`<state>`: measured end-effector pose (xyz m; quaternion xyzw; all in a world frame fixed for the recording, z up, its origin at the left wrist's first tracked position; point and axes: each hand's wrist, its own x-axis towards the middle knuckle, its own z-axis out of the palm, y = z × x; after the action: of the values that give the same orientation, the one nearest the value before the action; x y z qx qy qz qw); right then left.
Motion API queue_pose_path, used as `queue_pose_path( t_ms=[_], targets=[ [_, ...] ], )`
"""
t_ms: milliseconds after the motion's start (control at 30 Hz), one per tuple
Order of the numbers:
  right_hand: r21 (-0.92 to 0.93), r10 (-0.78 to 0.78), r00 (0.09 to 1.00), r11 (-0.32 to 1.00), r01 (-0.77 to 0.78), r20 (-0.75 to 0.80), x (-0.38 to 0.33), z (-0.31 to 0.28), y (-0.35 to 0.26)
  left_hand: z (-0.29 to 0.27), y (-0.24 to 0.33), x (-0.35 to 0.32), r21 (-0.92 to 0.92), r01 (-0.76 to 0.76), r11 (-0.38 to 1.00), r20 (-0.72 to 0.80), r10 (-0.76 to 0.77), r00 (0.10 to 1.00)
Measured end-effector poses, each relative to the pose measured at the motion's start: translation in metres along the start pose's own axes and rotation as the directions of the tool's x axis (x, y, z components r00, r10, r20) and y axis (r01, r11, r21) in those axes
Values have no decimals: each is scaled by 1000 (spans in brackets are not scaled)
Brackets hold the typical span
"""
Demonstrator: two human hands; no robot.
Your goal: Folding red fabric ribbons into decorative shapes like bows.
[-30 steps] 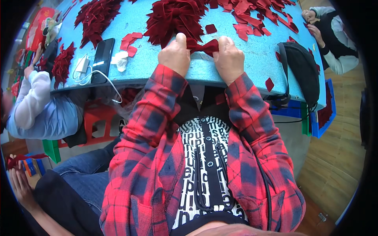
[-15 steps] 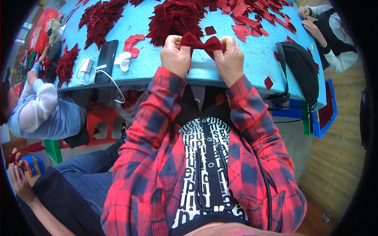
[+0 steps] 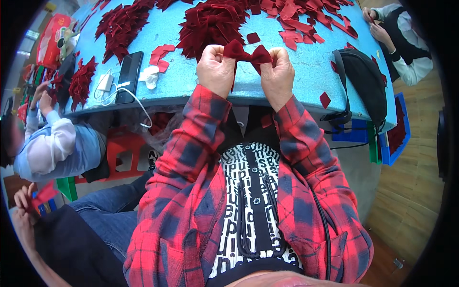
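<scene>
Between my two hands, over the near edge of the blue table, a dark red velvet bow is held up by its two loops. My left hand pinches its left side, fingers curled in. The right side is pinched by my right hand. Tails of the bow hang down beside my left fingers. Just beyond my hands lies a pile of finished-looking dark red bows. A small dark red square piece rests near the pile.
Left of my hands lie a phone, a white charger with cable, crumpled tissue and red scraps. More red pieces cover the far right. A black bag sits at the right edge. Other people work left and right.
My hands still hold the bow, which has tilted and shifted slightly to the right. People at both sides have moved their hands.
</scene>
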<state>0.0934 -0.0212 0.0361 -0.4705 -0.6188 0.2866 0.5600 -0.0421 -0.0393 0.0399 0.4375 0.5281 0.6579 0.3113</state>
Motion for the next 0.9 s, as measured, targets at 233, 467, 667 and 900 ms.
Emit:
queue_pose_path(
  t_ms=[233,467,667,900],
  targets=[
    [-298,-130,989,944,144,66,10,-13,1,-11,10,3,507,-162,847,101,128,987],
    [-499,-226,949,810,308,220,9,-15,21,-11,2,-1,798,-317,512,243,208,947],
    [-605,-181,936,723,334,301,3,-14,34,-14,-19,0,836,-386,391,322,221,921],
    [-618,-123,936,722,313,330,2,-19,40,-18,-31,3,730,-369,575,281,240,929]
  ],
)
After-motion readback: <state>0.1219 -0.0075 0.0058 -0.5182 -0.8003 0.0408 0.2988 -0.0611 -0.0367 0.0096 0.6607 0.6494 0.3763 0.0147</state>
